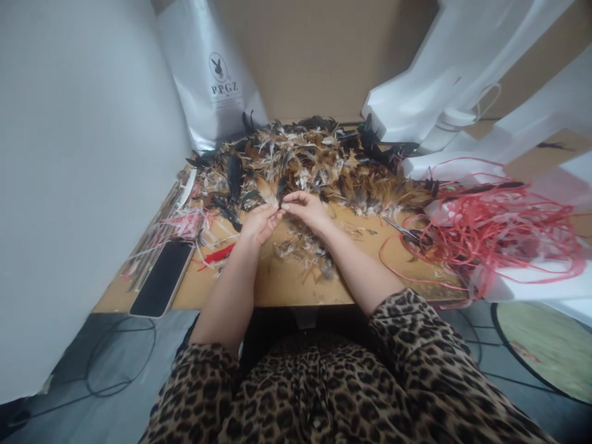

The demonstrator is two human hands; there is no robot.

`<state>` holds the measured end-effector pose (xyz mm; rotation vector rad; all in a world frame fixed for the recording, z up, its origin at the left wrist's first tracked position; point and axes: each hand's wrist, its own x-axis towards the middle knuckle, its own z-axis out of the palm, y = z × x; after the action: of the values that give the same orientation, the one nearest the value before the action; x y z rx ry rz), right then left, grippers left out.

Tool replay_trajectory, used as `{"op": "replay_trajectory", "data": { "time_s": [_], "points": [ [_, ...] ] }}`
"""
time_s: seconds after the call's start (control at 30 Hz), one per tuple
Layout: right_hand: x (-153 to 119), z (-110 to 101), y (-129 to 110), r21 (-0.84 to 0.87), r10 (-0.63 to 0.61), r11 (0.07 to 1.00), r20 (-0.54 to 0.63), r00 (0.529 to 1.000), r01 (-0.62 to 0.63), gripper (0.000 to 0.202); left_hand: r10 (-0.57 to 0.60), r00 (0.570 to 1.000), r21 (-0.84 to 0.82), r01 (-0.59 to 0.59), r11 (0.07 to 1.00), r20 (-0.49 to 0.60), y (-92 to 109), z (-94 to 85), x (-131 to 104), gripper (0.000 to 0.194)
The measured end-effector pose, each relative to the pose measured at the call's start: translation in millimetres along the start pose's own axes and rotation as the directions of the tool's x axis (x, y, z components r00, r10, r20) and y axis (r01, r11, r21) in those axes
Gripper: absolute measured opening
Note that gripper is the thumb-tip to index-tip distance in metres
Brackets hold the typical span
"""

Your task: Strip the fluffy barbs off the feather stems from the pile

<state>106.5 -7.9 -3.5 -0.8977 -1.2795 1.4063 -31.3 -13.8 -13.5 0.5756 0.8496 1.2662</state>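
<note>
Near the middle of the table, my left hand is closed on a small bunch of feathers, with light brown plumes fanning upward. My right hand meets it from the right, its thumb and forefinger pinched at the base of the bunch beside a dark feather. What exactly the right fingertips grip is too small to tell. Behind both hands spreads a large pile of brown, white and black feathers. Loose feather scraps lie on the wooden table between my forearms.
A phone lies at the table's left edge, near a red strip and pink-white ties. Scissors rest on the right, beside tangled red string. White bags stand behind, and a white panel rises at left.
</note>
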Motion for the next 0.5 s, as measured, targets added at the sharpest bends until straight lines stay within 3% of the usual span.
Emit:
{"op": "replay_trajectory", "data": {
  "time_s": [0.23, 0.37, 0.5],
  "points": [
    [3, -3, 1, -0.099, -0.072, 0.993, -0.1, 0.992, 0.062, 0.024, -0.027, 0.999, 0.127, 0.024, 0.992, 0.025, -2, -0.3, -3, 0.002],
    [7, -10, 1, 0.121, 0.048, 0.992, -0.109, 0.993, -0.035, 0.028, -0.015, 0.999, 0.137, 0.02, 0.99, -0.035, 3, 3.1, -6, 0.004],
    [10, -14, -1, 0.269, 0.13, 0.958, -0.103, 0.986, -0.098, 0.031, -0.049, 0.999, 0.159, 0.046, 0.986, 0.011, 3, 3.4, -7, 0.006]
  ]
}}
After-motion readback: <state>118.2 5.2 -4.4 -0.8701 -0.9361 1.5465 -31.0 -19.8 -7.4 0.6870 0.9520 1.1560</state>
